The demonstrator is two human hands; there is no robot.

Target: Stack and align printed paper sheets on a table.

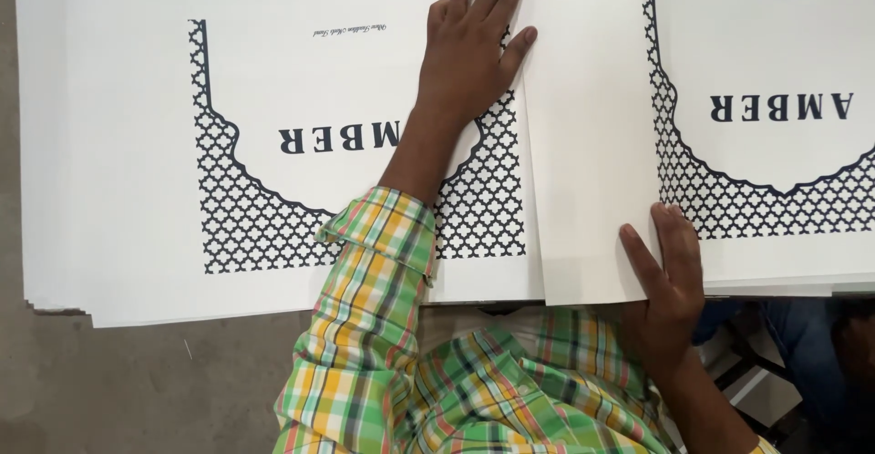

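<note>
So on my feed, far left is a thick stack of big white printed sheets [118,235] with a dark lattice pattern and arch shape, sitting on a grey concrete floor [109,381]. The left hand [469,48] lies flat and open on top of that stack, fingers spread, pressing down, not gripping anything. A green-yellow plaid sleeve [365,326] runs up to it. Just right of that, a second white sheet with the same lattice print [592,144] overlaps the stack's edge. The right hand [670,281] pinches that sheet's near edge, thumb on top, fingers underneath.
</note>
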